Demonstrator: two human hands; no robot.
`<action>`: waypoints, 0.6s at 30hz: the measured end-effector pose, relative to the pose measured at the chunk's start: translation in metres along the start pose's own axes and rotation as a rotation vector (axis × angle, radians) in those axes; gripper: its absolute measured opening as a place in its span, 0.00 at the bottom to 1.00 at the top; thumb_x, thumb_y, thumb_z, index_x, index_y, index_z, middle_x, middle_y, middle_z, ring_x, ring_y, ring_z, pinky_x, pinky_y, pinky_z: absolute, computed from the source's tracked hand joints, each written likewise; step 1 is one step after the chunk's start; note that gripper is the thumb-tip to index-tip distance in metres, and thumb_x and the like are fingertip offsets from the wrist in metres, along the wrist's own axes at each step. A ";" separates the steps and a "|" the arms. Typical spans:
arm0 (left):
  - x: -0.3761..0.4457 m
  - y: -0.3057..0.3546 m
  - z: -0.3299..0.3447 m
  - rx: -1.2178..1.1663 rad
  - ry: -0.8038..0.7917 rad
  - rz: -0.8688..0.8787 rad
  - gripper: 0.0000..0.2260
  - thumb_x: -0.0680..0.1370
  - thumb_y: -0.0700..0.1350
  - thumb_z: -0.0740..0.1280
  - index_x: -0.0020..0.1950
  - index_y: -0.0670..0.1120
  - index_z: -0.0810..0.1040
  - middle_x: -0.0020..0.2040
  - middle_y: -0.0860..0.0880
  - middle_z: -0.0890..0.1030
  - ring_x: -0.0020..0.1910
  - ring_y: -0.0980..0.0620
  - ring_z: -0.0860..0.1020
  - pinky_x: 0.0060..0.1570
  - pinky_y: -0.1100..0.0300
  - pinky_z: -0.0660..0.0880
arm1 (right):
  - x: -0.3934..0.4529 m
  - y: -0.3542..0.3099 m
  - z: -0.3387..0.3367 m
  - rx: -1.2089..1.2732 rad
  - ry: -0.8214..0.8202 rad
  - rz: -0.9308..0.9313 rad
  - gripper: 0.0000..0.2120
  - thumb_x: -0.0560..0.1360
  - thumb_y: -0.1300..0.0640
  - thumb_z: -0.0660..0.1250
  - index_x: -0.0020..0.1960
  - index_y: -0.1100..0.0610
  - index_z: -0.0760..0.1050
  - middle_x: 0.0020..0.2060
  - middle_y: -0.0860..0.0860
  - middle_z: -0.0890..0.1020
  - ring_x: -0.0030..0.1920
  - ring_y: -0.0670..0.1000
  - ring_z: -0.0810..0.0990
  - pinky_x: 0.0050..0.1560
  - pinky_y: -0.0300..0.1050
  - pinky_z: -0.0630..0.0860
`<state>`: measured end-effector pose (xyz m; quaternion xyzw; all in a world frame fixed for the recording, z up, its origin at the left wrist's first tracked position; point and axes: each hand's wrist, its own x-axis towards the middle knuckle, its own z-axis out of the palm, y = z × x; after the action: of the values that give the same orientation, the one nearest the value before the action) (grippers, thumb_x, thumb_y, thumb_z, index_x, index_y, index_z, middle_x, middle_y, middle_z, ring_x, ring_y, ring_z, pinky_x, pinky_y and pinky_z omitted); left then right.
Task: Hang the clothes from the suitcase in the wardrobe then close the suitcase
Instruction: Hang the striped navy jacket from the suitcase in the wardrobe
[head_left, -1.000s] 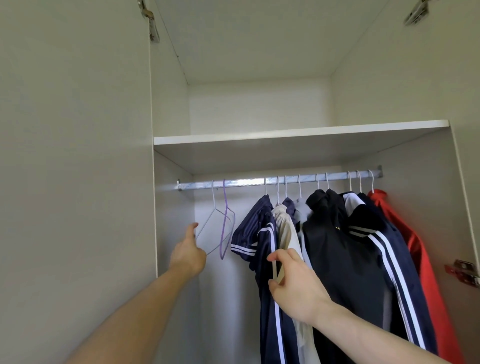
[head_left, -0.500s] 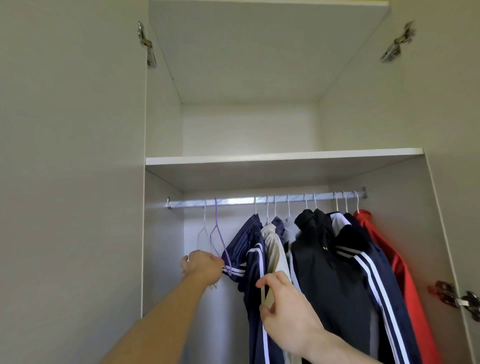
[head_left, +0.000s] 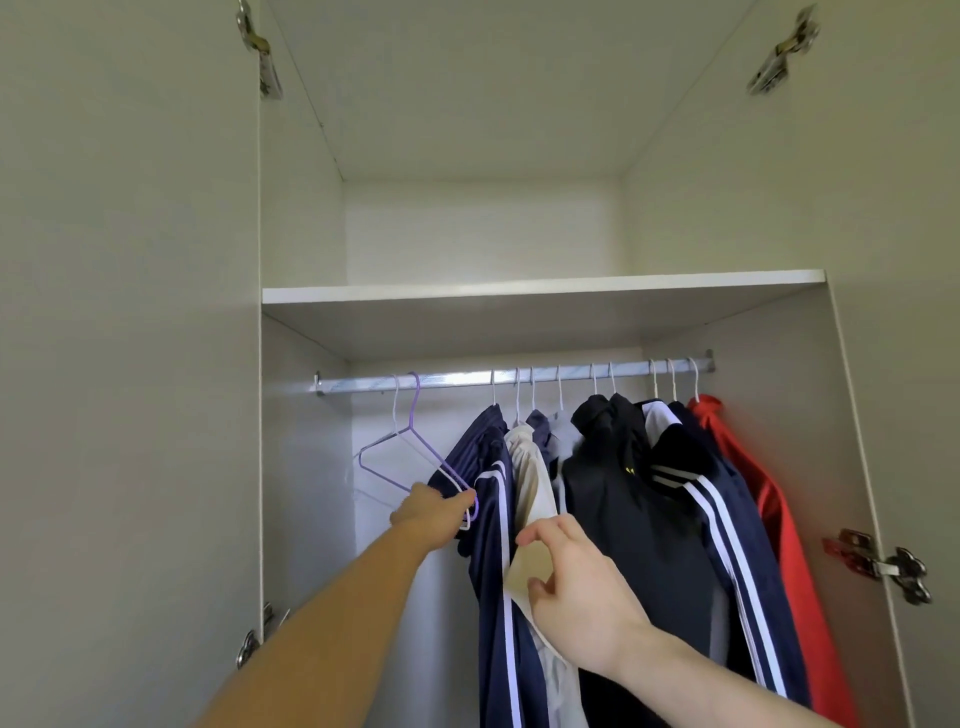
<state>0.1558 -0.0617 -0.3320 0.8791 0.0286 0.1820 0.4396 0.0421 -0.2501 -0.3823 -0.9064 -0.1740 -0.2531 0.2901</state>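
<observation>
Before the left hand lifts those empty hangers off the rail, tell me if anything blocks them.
Nothing visible does. The left hand already grips the lower corners of the purple hanger and white hanger. Their hooks sit on a bare stretch of the rail, left of the navy striped jacket.

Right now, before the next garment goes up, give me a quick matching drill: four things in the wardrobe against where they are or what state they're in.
Things
1. purple hanger
2. cream garment
3. red garment
4. shelf

Place or state
A. hangs at the far right end of the rail
B. runs above the rail
C. bare, its lower end held by the left hand
D. pinched by the right hand, between navy clothes

Pairs: 1-C, 2-D, 3-A, 4-B
</observation>
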 end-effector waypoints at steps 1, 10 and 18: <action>-0.001 -0.002 0.004 0.022 0.060 0.033 0.23 0.73 0.62 0.71 0.54 0.46 0.70 0.50 0.47 0.76 0.59 0.41 0.76 0.59 0.48 0.76 | 0.001 0.003 0.002 0.005 0.003 0.004 0.19 0.75 0.60 0.60 0.62 0.42 0.68 0.58 0.36 0.67 0.42 0.49 0.79 0.48 0.48 0.78; -0.002 -0.025 0.009 0.816 0.125 0.640 0.25 0.79 0.57 0.58 0.74 0.50 0.66 0.75 0.51 0.68 0.76 0.45 0.59 0.75 0.43 0.55 | 0.007 0.011 0.023 0.045 0.024 -0.005 0.20 0.76 0.62 0.59 0.63 0.43 0.68 0.59 0.36 0.68 0.43 0.48 0.80 0.50 0.48 0.78; 0.004 -0.018 -0.002 0.541 0.166 0.284 0.20 0.81 0.49 0.62 0.70 0.45 0.64 0.67 0.44 0.71 0.63 0.41 0.73 0.62 0.49 0.70 | 0.007 0.008 0.032 0.050 0.029 -0.022 0.19 0.76 0.60 0.60 0.61 0.40 0.67 0.59 0.34 0.67 0.41 0.47 0.79 0.46 0.47 0.79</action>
<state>0.1612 -0.0483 -0.3438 0.9415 -0.0110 0.2985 0.1562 0.0626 -0.2350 -0.4048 -0.8931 -0.1859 -0.2646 0.3126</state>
